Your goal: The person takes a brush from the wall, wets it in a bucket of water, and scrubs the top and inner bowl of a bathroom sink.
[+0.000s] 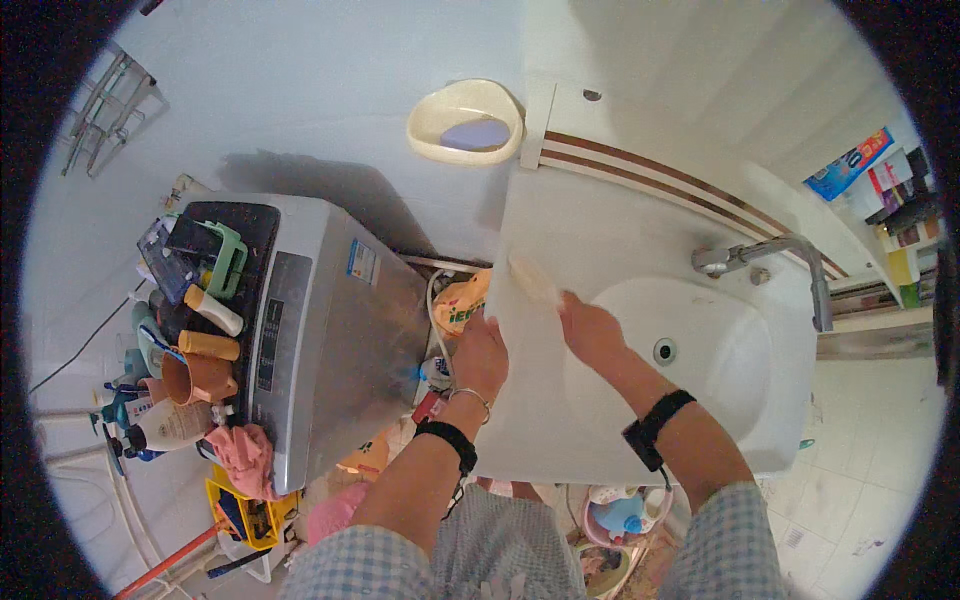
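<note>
My right hand (592,330) is over the left part of a white washbasin (705,435), shut on a pale, elongated brush-like tool (534,281). Motion blur hides its exact kind; its far end points up and left, towards the flat ledge. At the basin's left edge is my left hand (480,356), fingers curled and mostly hidden from this angle. Whether it grips the edge or holds anything cannot be made out. A curved metal faucet (772,251) stands at the basin's back right, and the round drain (664,351) is uncovered.
On the left, a grey washing machine (360,337) carries bottles, an orange-brown mug (199,377) and a pink cloth (244,457). A cream soap dish (465,124) hangs on the wall. An orange bag (457,304) sits in the gap. Below right is a pink basin (600,534) of bottles.
</note>
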Available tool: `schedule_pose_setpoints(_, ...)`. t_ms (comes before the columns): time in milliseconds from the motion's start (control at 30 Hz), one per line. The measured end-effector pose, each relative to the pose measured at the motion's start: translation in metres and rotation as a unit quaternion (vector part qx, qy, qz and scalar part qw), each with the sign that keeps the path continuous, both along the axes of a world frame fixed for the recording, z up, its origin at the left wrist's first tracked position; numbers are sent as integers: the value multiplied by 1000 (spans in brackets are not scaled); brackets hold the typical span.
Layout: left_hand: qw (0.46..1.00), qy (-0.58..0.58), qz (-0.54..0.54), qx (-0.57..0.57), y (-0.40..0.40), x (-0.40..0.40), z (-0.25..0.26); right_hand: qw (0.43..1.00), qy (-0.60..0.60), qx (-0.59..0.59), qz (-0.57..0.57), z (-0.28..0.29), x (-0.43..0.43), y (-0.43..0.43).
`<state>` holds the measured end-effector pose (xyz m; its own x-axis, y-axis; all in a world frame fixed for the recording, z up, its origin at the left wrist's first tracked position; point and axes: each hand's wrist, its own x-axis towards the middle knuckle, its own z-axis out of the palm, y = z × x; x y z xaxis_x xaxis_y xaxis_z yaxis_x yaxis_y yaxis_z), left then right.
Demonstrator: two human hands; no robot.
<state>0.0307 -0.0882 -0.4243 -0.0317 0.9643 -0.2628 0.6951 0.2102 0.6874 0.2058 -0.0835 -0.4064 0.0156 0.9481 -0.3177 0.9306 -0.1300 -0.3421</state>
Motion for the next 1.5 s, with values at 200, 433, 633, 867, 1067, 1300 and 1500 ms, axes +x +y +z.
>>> schedule_pose_setpoints(200,1000,23,-12,-13,0,7,2,995,-40,90,13,5,10,65)
schedule_pose_setpoints(433,1000,11,-10,19,-1,-3,-8,996,-31,35,70,5,1,40)
schedule_pose_setpoints(633,1000,13,-19,-12,1,5,2,997,-23,74,17,11,7,67)
schedule_pose_setpoints(867,1000,13,7,-8,-1,-2,1,998,21,29,47,-1,-5,21)
schedule_pose_setpoints(1067,1000,24,-10,7,-1,3,-3,996,0,84,-21,-7,0,67)
schedule_pose_setpoints(1300,999,16,-10,42,-2,-1,-6,997,23,67,-12,-10,-18,6)
schedule_pose_setpoints(1500,998,42,-14,49,0,-1,-13,992,-66,103,14,7,-10,11)
